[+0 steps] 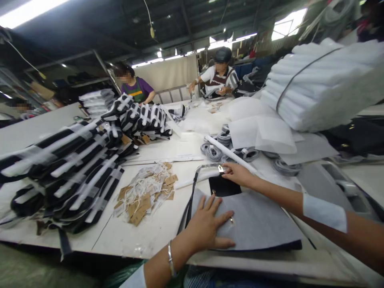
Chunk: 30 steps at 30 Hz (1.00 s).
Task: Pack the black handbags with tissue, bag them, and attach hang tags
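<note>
A black bag (224, 185) with gold-coloured metal fittings lies on the table in front of me. A thin grey sheet (261, 220) covers most of its front. My left hand (208, 224) presses flat on this sheet, fingers spread, beside a small metal fitting that shows there. At the bag's top, my right hand (242, 175) has its fingertips closed at the edge of a gold buckle (221, 169) on the strap. Clear wrapping shows on the strap (205, 167) near the buckle.
Brown tags (141, 208) with white strings lie in a heap to the left. Wrapped black straps (78, 160) are piled beyond them. Grey coils (211, 152), a white roll (229, 153) and a strapped white stack (324, 84) stand rightward. Two people (222, 78) work across the table.
</note>
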Each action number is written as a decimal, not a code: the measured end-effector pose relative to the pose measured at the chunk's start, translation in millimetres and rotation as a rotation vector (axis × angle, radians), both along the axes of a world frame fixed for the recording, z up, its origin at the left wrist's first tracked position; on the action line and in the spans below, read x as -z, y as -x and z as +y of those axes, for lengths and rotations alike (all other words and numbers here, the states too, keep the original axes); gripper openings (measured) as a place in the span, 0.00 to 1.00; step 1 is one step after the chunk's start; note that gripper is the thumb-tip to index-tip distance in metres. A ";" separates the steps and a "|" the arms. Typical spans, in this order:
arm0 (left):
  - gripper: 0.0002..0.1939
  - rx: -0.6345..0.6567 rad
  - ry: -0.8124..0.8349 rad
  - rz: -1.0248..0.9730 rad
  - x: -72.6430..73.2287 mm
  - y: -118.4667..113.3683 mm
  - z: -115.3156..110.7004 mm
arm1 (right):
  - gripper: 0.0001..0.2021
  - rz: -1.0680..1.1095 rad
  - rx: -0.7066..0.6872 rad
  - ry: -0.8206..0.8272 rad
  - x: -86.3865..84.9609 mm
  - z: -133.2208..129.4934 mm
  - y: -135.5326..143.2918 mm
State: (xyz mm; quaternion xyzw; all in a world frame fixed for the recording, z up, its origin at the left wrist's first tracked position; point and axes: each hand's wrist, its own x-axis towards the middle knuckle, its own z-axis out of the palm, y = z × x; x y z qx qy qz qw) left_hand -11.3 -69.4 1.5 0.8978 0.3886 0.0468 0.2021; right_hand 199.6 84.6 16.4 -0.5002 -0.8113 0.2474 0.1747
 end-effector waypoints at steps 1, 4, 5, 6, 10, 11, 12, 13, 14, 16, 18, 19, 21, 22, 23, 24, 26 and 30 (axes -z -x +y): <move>0.44 0.002 -0.016 -0.003 0.6 0.2 -0.1 | 0.14 0.019 -0.030 0.005 -3.7 -4.6 -0.8; 0.44 0.001 -0.064 -0.003 3.5 0.6 -0.6 | 0.08 0.074 -0.155 -0.005 -16.9 -36.6 -11.1; 0.44 0.000 -0.077 -0.001 4.7 0.7 -1.0 | 0.08 0.086 -0.199 -0.014 -19.5 -51.0 -15.7; 0.44 -0.003 -0.090 -0.001 5.8 0.7 -1.5 | 0.09 0.089 -0.245 -0.030 -20.2 -65.9 -20.5; 0.43 -0.004 -0.142 -0.026 8.3 0.3 -4.3 | 0.18 0.028 -0.398 -0.136 -1.8 -117.0 -38.2; 0.43 -0.005 -0.152 -0.031 8.4 0.2 -5.1 | 0.22 0.012 -0.418 -0.154 5.7 -125.6 -42.1; 0.43 -0.008 -0.160 -0.034 8.3 0.1 -5.7 | 0.25 0.005 -0.427 -0.162 12.7 -132.2 -45.5; 0.43 -0.009 -0.167 -0.034 8.0 0.0 -6.1 | 0.28 0.005 -0.431 -0.166 18.9 -137.1 -48.5; 0.43 -0.011 -0.176 -0.033 7.5 -0.1 -6.4 | 0.30 0.011 -0.434 -0.168 23.8 -140.4 -50.9; 0.43 -0.011 -0.196 -0.027 6.2 -0.1 -6.7 | 0.29 0.025 -0.434 -0.178 29.9 -143.6 -53.9; 0.42 -0.011 -0.208 -0.017 4.6 -0.2 -7.1 | 0.28 0.038 -0.434 -0.191 32.5 -144.0 -54.8; 0.42 -0.011 -0.212 -0.011 4.0 -0.4 -7.8 | 0.27 0.046 -0.434 -0.197 33.3 -143.8 -54.8; 0.41 -0.023 -0.227 -0.002 3.5 -1.7 -10.9 | 0.25 0.063 -0.430 -0.209 34.9 -143.1 -54.1; 0.41 -0.043 -0.242 0.003 3.9 -2.8 -13.6 | 0.24 0.070 -0.431 -0.215 35.9 -142.8 -53.6; 0.42 -0.076 -0.263 0.009 4.6 -4.3 -16.9 | 0.23 0.073 -0.436 -0.222 37.0 -142.5 -53.1; 0.43 -0.118 -0.289 0.012 5.6 -6.0 -20.8 | 0.22 0.069 -0.442 -0.231 38.2 -142.3 -52.6; 0.42 -0.171 -0.352 -0.005 7.7 -9.4 -29.6 | 0.21 0.043 -0.448 -0.251 40.5 -142.1 -51.6; 0.20 0.090 -0.335 -0.111 7.7 -13.1 -44.5 | 0.20 -0.022 -0.430 -0.253 43.5 -143.5 -50.9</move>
